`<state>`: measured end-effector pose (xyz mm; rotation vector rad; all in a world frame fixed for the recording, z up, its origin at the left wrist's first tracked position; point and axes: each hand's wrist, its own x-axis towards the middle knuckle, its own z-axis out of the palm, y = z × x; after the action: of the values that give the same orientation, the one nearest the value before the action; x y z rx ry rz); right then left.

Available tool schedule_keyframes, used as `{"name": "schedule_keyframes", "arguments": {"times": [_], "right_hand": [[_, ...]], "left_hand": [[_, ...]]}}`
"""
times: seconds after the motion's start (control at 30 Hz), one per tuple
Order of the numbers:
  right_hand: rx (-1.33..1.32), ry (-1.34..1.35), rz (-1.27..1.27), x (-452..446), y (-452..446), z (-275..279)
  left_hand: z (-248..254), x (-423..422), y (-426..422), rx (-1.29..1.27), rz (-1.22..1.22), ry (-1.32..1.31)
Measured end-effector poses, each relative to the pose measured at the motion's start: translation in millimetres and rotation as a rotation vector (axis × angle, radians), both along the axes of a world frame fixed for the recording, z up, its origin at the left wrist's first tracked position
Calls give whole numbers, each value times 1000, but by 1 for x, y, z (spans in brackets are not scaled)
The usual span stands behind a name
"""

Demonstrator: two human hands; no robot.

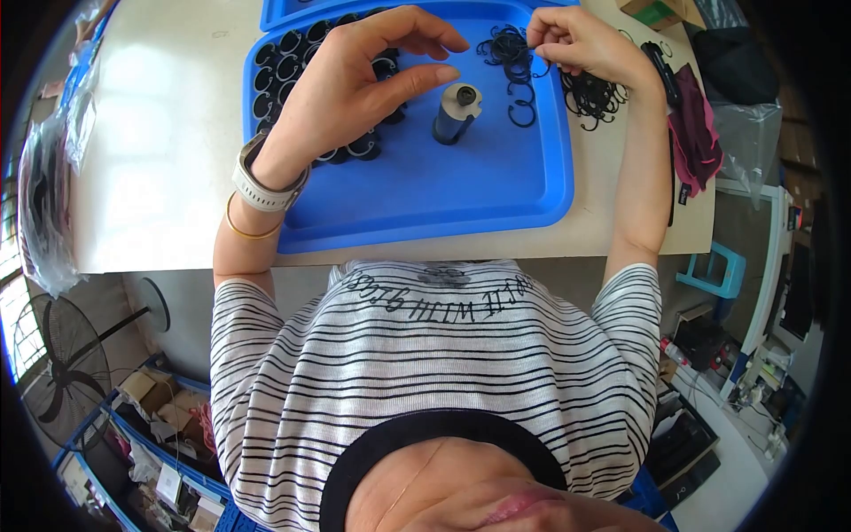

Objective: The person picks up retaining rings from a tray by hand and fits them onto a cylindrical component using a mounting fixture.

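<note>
My left hand [368,84] hovers over the blue tray [425,199], thumb and fingers apart with nothing between them. Just right of its thumb stands an upright cylinder [454,115] with a light grey top, a dark lower part and a hole in its upper face. My right hand [585,49] is at the tray's right rim, fingers pinched on a thin black C-shaped ring [541,68], partly hidden by the fingertips. Loose black rings [508,49] lie in the tray beside it. Behind my left hand, several black cylindrical parts [288,66] stand in rows, partly covered by the hand.
Another pile of black rings [592,97] lies on the table [160,177] right of the tray. Further right are a maroon and black cloth [696,137] and a cardboard box [654,11]. A fan [62,372] stands at lower left, a light blue stool [716,270] at right.
</note>
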<state>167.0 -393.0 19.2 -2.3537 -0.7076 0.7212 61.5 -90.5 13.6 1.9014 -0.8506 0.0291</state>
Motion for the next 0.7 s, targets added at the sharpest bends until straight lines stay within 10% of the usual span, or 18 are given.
{"name": "schedule_keyframes", "arguments": {"times": [0.4,0.47,0.53,0.7], "right_hand": [[686,200,-78,-77,42,49],[1338,-78,848,-37,62,8],[688,176,-63,-86,53,51],[737,200,-81,-93,62,60]], "left_hand": [[8,-12,2,-192,89,61],[7,-15,-1,-226,64,83],[8,-16,-2,-241,58,73],[22,-21,-2,-132,79,17]]}}
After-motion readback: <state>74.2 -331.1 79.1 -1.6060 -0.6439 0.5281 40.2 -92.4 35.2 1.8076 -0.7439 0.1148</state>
